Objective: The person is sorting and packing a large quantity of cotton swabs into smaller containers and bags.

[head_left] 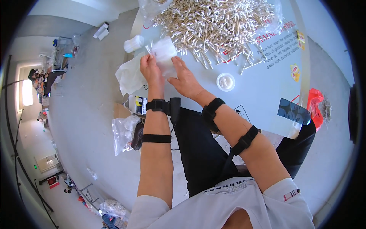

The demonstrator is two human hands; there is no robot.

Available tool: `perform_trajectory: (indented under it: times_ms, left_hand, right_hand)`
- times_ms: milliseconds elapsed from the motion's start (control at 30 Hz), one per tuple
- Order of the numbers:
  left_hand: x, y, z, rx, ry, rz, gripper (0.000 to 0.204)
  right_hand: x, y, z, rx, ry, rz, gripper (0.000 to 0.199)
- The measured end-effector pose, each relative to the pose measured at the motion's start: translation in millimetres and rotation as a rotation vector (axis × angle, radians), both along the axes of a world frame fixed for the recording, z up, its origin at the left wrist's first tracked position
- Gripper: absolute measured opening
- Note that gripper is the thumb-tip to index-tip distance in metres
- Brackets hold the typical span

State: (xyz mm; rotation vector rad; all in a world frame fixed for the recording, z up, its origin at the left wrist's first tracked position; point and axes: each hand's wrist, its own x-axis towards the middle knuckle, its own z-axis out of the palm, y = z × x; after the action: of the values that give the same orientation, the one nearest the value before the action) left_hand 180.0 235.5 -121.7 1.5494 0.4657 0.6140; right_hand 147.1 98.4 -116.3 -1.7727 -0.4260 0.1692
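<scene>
On the table, my left hand (151,72) is closed, its fingers pinching what look like a few cotton swabs (150,49) whose white ends stick up above the fingertips. Beside it lies a stack of white, filmy plastic bags (164,49). My right hand (185,78) is held with fingers apart near the lower right edge of that stack, and its palm side is hidden. Thin white film (130,76) spreads out left of my left hand. A large heap of loose cotton swabs (217,26) covers the far part of the table.
A small round white tub (225,82) stands right of my right hand. A white roll-like bundle (134,44) lies at the table's left edge. Dark film (293,111) is at the near right corner, with a red bag (315,107) beyond it. Clear plastic (124,133) hangs below left.
</scene>
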Motion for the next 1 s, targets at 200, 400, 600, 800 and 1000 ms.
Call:
perform_trajectory:
  times_ms: [200, 400, 600, 800, 1000]
  left_hand:
    - [8.2, 15.7, 0.1, 0.028, -0.044, -0.084, 0.010]
    - [-2.6, 6.7, 7.8, -0.127, -0.244, -0.029, 0.013]
    - [-42.6, -11.2, 39.3, 0.053, -0.101, 0.078, 0.008]
    - [-98.0, -57.3, 58.6, 0.169, 0.168, -0.339, 0.002]
    - [-127.7, -124.8, 63.5, 0.423, 0.172, -0.873, 0.009]
  right_hand:
    - [1.1, -1.0, -1.4, -0.022, -0.074, 0.034, 0.068]
    - [14.8, -20.2, -5.6, -0.079, -0.161, 0.001, 0.060]
    - [2.3, -48.9, 8.9, 0.074, -0.116, -0.109, 0.047]
    - [-43.1, -96.5, 37.5, 0.365, 0.428, -0.093, 0.060]
    - [-87.5, -174.3, 40.5, 0.227, 0.249, -0.052, 0.031]
